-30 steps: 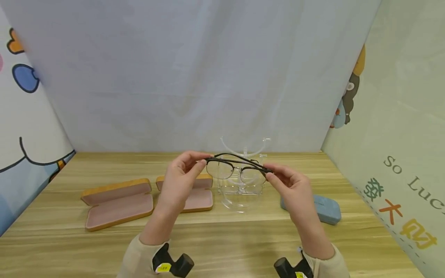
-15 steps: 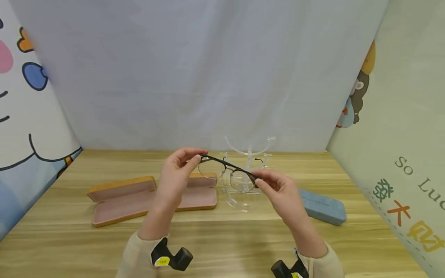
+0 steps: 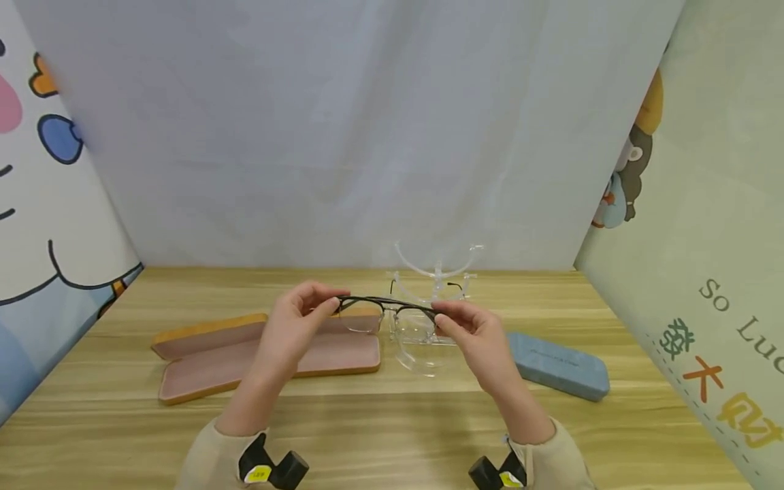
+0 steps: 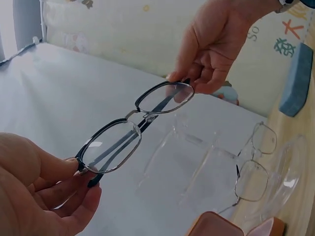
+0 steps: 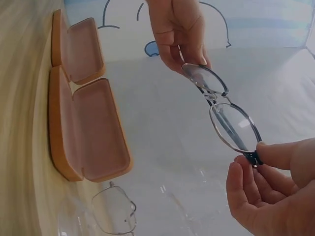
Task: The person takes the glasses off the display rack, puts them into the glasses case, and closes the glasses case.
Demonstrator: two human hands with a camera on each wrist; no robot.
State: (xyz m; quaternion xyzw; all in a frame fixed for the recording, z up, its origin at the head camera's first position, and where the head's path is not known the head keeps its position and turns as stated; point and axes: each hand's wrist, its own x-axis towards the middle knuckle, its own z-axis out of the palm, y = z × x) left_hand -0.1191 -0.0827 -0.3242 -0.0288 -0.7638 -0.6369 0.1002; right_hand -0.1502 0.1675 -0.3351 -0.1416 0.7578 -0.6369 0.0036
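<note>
Black half-rim eyeglasses [image 3: 390,303] hang in the air between both hands, temples folded behind the lenses. My left hand [image 3: 296,325] pinches the frame's left end between thumb and fingers. At the opposite end, my right hand [image 3: 475,340] pinches the other corner the same way. The left wrist view shows the lenses [image 4: 113,146] from the front, with the dark temples crossing behind them. Beyond the glasses stands a clear display stand [image 3: 438,271], partly covered by them. It carries thin metal-rimmed glasses [image 4: 252,180] on a lower tier.
Two orange glasses cases with pink lining lie open at the left: a nearer-left case [image 3: 202,371] and another case [image 3: 343,352] partly behind my left hand. A blue case [image 3: 560,365], shut, lies right of the stand. A grey-white cloth [image 3: 306,136] hangs behind the wooden table [image 3: 380,435].
The temples have gone from lying crooked across the frame to folded behind it. Both hands have moved left with the glasses, which tilted and then came nearly level.
</note>
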